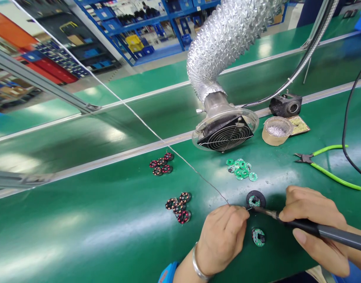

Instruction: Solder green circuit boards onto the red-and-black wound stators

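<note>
My left hand [224, 237] is closed on a thin solder wire [180, 155], which runs up and away to the upper left. In my right hand [316, 224] is a soldering iron [330, 232], held like a pen with its tip pointing left. The iron's tip and the wire's end meet at a small round green circuit board [253, 201]. That board sits on a black ring [260, 193]. Just below it lies another round board [258, 237] with a black part on it. My left fingers hover close to the ring's left side.
A fume extractor [226, 133] on a silver duct [218, 43] hangs over the bench. Beyond my hands lie loose green boards [242, 169], wound coils [178, 207], more coils [161, 163], green-handled cutters [327, 163], a round tub [276, 131] and a sponge tray [299, 125].
</note>
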Demonstrator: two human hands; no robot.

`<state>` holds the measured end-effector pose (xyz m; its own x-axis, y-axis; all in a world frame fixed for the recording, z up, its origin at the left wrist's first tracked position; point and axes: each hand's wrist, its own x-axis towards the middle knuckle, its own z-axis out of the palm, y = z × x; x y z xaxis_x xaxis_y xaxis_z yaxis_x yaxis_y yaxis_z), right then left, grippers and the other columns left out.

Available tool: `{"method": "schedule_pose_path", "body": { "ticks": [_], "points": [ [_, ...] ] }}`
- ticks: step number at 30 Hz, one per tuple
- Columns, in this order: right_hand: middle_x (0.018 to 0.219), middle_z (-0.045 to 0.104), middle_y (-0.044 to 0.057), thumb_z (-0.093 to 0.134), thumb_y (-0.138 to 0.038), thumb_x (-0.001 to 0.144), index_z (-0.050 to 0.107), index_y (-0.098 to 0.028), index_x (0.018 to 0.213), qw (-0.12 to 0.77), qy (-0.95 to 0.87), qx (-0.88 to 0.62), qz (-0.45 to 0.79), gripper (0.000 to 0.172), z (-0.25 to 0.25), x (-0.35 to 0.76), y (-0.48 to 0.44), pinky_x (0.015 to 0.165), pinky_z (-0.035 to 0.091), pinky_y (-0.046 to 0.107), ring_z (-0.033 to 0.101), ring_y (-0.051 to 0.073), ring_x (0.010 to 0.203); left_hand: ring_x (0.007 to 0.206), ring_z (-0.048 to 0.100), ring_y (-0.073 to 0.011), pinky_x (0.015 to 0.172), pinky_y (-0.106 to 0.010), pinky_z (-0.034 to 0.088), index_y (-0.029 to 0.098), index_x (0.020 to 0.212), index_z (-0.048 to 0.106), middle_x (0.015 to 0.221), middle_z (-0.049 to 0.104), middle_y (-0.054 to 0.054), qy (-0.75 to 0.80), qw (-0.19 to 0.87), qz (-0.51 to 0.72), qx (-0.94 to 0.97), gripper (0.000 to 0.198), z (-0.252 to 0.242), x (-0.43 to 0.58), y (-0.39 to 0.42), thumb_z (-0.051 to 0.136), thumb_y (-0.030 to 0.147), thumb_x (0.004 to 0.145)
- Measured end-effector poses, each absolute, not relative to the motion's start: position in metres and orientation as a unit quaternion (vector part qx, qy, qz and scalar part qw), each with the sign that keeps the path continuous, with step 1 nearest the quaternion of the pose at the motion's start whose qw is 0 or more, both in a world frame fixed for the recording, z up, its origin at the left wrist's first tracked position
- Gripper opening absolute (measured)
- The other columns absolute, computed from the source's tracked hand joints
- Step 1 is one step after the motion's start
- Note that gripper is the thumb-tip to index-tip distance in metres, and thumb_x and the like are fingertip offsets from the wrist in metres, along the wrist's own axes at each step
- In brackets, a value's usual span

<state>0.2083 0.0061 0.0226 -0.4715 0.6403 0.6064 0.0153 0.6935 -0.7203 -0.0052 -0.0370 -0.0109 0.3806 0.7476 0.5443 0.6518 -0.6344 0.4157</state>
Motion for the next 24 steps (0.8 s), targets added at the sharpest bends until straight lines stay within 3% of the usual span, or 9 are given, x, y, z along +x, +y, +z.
{"method": "schedule_pose_path", "body": {
  "ticks": [24],
  "points": [
    [0.066,0.05,0.002,0.044,-0.013,0.074,0.057,-0.016,0.095,0.457,-0.793,-0.206,0.346,0.024,0.0165,0.213,0.0031,0.053,0.032,0.032,0.045,0.016,0.054,0.059,0.063,-0.0147,0.056,-0.026,0.047,0.017,0.095,0.053,0.073,0.068,-0.002,0.432,0.058,0.359,0.825,0.015,-0.0092,-0.0045,-0.0359,0.05,0.003,0.089]
  ]
}}
